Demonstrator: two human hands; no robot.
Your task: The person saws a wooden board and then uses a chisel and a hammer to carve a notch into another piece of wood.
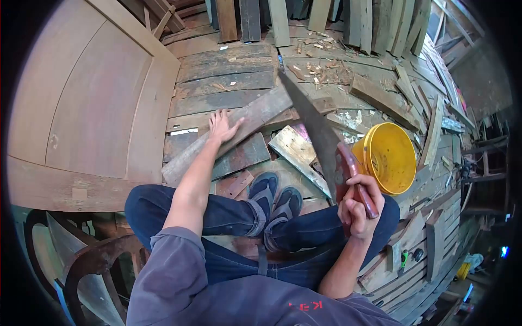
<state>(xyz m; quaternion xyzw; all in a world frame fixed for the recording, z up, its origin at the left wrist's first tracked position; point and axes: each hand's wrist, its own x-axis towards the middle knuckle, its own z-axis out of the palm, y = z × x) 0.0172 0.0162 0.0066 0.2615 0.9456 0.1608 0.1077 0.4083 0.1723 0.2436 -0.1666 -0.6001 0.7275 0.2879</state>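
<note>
My right hand [361,204] is wrapped round the reddish wooden handle of a handsaw [312,119], raised in front of my right knee. The dark blade points up and away, its tip overlapping the far end of a grey wooden plank [255,113] in this view. Flat on that plank rests my left hand [222,127], fingers spread. The plank lies slantwise across other wood pieces, among them a dark board [242,156] under its near side. A pale wood block [296,149] sits between the dark board and the saw blade.
A yellow bucket [392,157] stands beside my right knee. To the left is a large wooden door panel [98,98]. Offcuts and a loose beam [383,102] lie on the plank floor, with wood chips [326,70] beyond. Several boards [280,22] stand along the far side.
</note>
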